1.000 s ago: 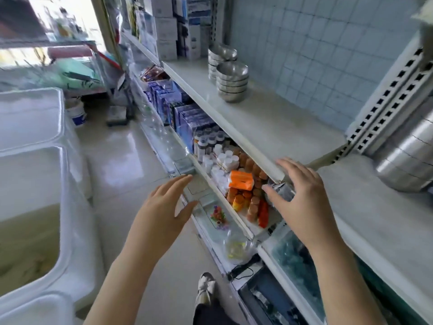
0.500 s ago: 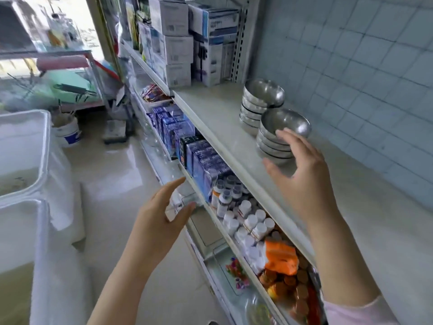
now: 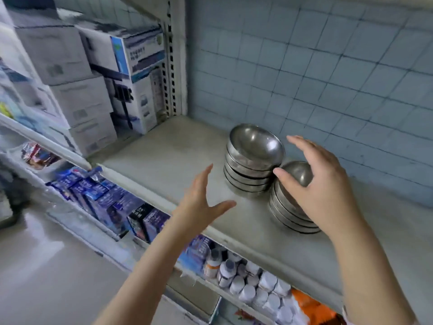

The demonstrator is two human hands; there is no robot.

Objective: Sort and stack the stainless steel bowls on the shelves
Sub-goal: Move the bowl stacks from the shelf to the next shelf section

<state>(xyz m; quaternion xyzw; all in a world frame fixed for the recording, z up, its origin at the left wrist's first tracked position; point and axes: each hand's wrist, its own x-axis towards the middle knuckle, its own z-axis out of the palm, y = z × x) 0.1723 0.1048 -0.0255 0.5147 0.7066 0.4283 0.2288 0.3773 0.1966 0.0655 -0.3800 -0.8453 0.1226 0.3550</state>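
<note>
Two stacks of stainless steel bowls stand side by side on the grey shelf (image 3: 164,158). The far stack (image 3: 253,160) holds several bowls, its top one tilted. The near stack (image 3: 288,207) sits to its right and is lower. My right hand (image 3: 321,184) hovers over the near stack with fingers spread, partly hiding its top bowl; whether it touches the bowl is unclear. Left of the stacks, over the shelf's front edge, my left hand (image 3: 201,202) is open and holds nothing.
White and blue cardboard boxes (image 3: 93,73) are piled at the shelf's left end beside a slotted upright (image 3: 172,66). A tiled wall (image 3: 328,78) backs the shelf. Below are blue boxes (image 3: 112,202), white bottles (image 3: 248,282) and an orange packet (image 3: 314,308).
Both hands have risen from the lower shelf's edge up to the bowls. My right hand now reaches over the near stack, and my left hand has come up beside the stacks.
</note>
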